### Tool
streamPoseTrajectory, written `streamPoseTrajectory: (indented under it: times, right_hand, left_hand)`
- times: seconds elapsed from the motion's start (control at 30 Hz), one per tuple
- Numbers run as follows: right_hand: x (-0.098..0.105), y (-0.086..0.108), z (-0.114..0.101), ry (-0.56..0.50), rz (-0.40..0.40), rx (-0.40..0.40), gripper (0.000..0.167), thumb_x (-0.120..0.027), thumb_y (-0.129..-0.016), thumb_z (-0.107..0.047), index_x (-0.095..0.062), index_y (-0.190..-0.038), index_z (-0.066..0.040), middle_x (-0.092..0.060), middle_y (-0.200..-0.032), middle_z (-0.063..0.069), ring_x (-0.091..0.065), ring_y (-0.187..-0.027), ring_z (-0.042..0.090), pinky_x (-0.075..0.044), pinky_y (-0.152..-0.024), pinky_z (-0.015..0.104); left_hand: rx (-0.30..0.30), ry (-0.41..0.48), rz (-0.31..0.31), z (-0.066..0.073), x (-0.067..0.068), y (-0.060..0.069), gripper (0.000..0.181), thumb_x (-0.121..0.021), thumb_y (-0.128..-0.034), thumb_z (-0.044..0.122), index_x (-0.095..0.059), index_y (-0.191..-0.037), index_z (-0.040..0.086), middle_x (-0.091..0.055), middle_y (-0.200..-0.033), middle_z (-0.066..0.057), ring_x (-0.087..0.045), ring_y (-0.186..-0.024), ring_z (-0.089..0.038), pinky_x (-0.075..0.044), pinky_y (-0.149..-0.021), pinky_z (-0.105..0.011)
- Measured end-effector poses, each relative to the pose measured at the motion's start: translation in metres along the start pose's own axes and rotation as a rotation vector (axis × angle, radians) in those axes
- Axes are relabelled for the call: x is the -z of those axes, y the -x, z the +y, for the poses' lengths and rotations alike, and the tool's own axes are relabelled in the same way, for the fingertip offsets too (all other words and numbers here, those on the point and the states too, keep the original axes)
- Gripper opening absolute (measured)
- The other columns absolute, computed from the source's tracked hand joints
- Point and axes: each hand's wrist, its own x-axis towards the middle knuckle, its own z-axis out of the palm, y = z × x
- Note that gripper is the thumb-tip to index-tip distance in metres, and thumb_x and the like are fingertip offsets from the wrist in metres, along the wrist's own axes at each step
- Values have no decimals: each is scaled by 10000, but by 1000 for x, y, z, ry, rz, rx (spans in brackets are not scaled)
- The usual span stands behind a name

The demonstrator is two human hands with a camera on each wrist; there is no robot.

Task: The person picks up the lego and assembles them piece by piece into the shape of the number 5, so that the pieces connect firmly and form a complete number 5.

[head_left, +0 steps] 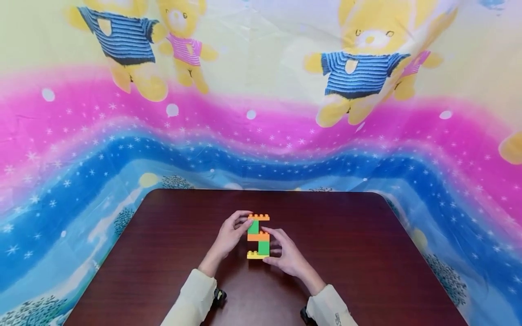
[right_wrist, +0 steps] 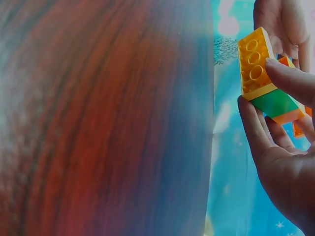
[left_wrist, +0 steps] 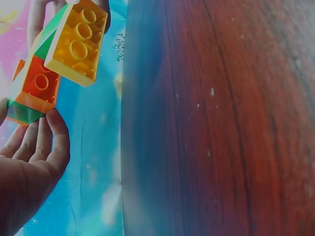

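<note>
A zigzag stack of toy building bricks (head_left: 254,237) stands upright between my two hands. From the top come an orange brick (head_left: 261,218), a green one (head_left: 253,227) at left, another orange, a green one (head_left: 264,247) at right, then a yellow brick (left_wrist: 81,44) at the bottom. Both wrist views show the yellow brick's hollow underside, off the table. My left hand (head_left: 229,234) pinches the upper green brick between thumb and fingers. My right hand (right_wrist: 288,172) grips the lower right side, thumb on the yellow brick, fingers around the lower green one.
Beneath the hands lies a dark brown wooden table (head_left: 183,226) with rounded far corners. Behind it hangs a colourful cloth (head_left: 253,136) printed with teddy bears and snowflakes. Dark straps with devices show at both cuffs.
</note>
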Motion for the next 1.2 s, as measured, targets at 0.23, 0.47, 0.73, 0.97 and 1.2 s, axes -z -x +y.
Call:
streamPoseTrajectory:
  times: [0.23, 0.47, 0.73, 0.97, 1.2]
  right_hand:
    - [4, -3, 6, 10, -7, -28, 872, -846, -853, -62, -417, -1576, -293, -513, -1412, 66, -643, -1158, 261, -601, -934, 355]
    - [6, -6, 11, 22, -17, -34, 854, -842, -857, -66, -415, -1582, -218, -513, -1415, 105, -654, -1162, 290, -609, -915, 373]
    - [5, -8, 15, 18, -48, -77, 861, -831, -871, -72, -382, -1598, -173, -478, -1479, 153, -661, -1155, 311, -613, -905, 391]
    - [6, -8, 16, 45, -56, -105, 847, -834, -872, -86, -387, -1586, -177, -461, -1526, 145, -665, -1120, 270, -617, -888, 371]
    - [7, -10, 17, 30, -67, -129, 803, -830, -881, -104, -402, -1556, -181, -478, -1516, 139, -664, -1113, 262, -616, -894, 394]
  left_hand:
    - [7, 21, 6, -3, -5, -6, 410, -688, -1007, 337, -609, -1370, 161, -643, -1280, -97, -685, -945, -213, -597, -846, -313]
    - [36, -11, -38, -8, -5, -9, 452, -691, -1007, 333, -588, -1408, 153, -637, -1301, -109, -690, -1012, -241, -612, -871, -380]
    - [34, -66, -43, -14, -4, -10, 419, -686, -1013, 253, -597, -1408, 143, -627, -1361, -131, -687, -1120, -301, -603, -900, -449]
    - [32, -84, -66, -15, -5, -9, 428, -664, -1028, 207, -567, -1427, 85, -618, -1374, -169, -679, -1144, -332, -603, -902, -447]
    - [81, -66, -94, -17, -4, -10, 500, -693, -1006, 191, -523, -1461, 72, -592, -1416, -156, -644, -1191, -321, -591, -944, -446]
